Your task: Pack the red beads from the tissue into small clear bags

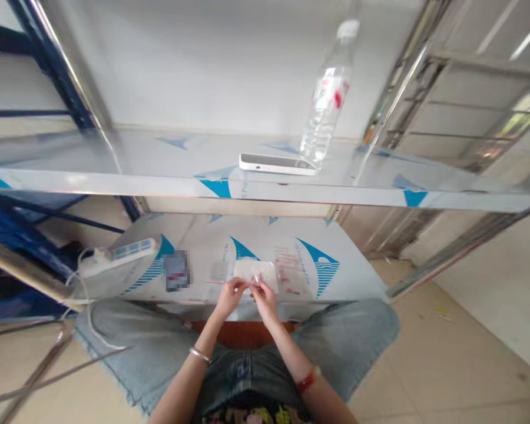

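Observation:
My left hand [231, 294] and my right hand [264, 298] meet at the front edge of the lower shelf, fingertips pinched close together. Between them is something small, partly reddish, too tiny to name. Just beyond the fingers lies a white tray [242, 268] with small red bits near its front. To its right rest several clear plastic pieces with red parts [289, 272]. A small translucent piece [219, 271] lies left of the tray, with a thin pinkish stick [214, 281] by my left hand.
On the lower shelf [353, 271], a white power strip [119, 258] with a cable stands left, beside a blurred dark rectangular item [176, 271]. The upper shelf [159, 159] overhangs at the back, holding a white-edged phone [277, 164] and a clear water bottle [327, 97].

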### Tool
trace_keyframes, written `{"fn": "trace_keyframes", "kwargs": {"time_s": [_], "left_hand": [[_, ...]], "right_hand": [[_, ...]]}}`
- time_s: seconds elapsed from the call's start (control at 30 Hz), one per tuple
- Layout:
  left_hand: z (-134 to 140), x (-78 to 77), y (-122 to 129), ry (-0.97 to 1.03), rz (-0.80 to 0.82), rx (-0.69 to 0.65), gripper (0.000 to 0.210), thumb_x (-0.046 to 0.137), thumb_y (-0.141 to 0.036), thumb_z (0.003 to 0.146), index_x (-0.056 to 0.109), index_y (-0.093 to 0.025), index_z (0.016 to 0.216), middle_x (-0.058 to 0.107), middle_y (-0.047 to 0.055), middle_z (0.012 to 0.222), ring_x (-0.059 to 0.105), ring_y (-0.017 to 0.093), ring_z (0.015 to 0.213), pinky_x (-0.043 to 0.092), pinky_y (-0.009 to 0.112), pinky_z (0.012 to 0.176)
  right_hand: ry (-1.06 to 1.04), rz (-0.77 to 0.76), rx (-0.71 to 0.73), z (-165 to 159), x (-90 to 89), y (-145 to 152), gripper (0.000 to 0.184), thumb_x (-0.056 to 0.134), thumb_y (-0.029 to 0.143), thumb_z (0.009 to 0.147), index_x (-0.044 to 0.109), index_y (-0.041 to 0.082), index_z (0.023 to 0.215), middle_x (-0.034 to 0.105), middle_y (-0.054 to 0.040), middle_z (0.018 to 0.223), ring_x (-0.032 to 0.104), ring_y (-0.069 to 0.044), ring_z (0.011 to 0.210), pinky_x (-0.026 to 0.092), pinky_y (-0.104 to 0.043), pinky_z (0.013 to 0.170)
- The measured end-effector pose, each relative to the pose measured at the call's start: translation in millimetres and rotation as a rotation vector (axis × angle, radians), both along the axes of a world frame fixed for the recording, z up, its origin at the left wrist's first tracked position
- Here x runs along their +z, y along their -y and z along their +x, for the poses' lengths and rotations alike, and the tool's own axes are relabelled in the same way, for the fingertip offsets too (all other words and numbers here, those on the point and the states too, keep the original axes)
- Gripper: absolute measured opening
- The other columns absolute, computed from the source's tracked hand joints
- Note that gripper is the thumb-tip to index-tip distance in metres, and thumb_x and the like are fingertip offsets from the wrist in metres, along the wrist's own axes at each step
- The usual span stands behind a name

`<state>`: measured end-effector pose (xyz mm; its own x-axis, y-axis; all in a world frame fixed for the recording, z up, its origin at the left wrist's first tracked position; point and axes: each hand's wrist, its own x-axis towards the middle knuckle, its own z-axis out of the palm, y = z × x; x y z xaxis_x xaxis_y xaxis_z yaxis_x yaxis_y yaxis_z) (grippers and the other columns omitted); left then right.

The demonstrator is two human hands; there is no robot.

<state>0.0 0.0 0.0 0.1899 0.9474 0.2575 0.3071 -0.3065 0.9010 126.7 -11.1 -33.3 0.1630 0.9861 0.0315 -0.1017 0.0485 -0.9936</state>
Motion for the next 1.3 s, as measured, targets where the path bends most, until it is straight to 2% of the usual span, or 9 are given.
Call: {"fn": "trace_keyframes", "kwargs": {"time_s": [0.17,0.4,0.67,0.9,1.1,1.3], "left_hand": [[0,-1.9,-1,-0.006,0.001,0.026,0.022,0.051,-0.031,0.079,0.062,-0.013,0.074,0.064,0.004,0.069,0.058,0.015,0.067,0.044,0.025,0.065],[1,1.0,1,0.006,-0.025,0.043,0.02,0.05,-0.031,0.078,0.06,-0.014,0.072,0.064,0.005,0.069,0.059,0.015,0.067,0.045,0.025,0.066],[0,0.2,1,-0.004,-0.019,0.052,0.02,0.051,-0.031,0.077,0.061,-0.015,0.071,0.066,0.004,0.069,0.061,0.016,0.068,0.046,0.026,0.067],[-8,-2.3,-1,0.014,-0.101,0.165,0.024,0.059,-0.037,0.071,0.068,-0.015,0.069,0.07,0.005,0.07,0.062,0.016,0.067,0.045,0.025,0.066],[-16,-10.6,-6,0.084,-0.217,0.34,0.029,0.068,-0.042,0.062,0.07,-0.014,0.065,0.069,0.005,0.061,0.06,0.015,0.057,0.042,0.022,0.054],[-28,-10.5,-12,0.182,-0.249,0.356,0.029,0.071,-0.041,0.059,0.07,-0.013,0.062,0.068,0.005,0.058,0.06,0.014,0.052,0.043,0.021,0.05]], "right_hand": [[0.025,0.023,-0.011,0,2.3,-1,0.039,0.065,0.054,0.063,0.064,0.016,0.074,0.062,-0.0018,0.059,0.056,-0.014,0.052,0.041,-0.023,0.049],[0.093,-0.03,-0.051,0,5.4,1,0.038,0.064,0.054,0.063,0.063,0.016,0.072,0.061,-0.0021,0.056,0.058,-0.017,0.054,0.039,-0.022,0.045],[0.058,-0.035,-0.07,-2,2.6,0,0.036,0.065,0.051,0.063,0.064,0.016,0.072,0.06,-0.0013,0.055,0.057,-0.016,0.052,0.039,-0.022,0.045],[0.036,-0.021,-0.101,-4,1.7,-1,0.038,0.066,0.051,0.064,0.067,0.015,0.075,0.064,-0.0028,0.06,0.057,-0.016,0.052,0.042,-0.023,0.046],[0.093,0.075,-0.105,-5,-5.4,-5,0.038,0.06,0.051,0.071,0.071,0.016,0.083,0.07,-0.007,0.075,0.061,-0.019,0.062,0.048,-0.028,0.058],[0.215,0.202,-0.1,-13,-0.3,-8,0.033,0.053,0.045,0.08,0.071,0.017,0.082,0.071,-0.0086,0.082,0.064,-0.021,0.078,0.049,-0.032,0.075]]}}
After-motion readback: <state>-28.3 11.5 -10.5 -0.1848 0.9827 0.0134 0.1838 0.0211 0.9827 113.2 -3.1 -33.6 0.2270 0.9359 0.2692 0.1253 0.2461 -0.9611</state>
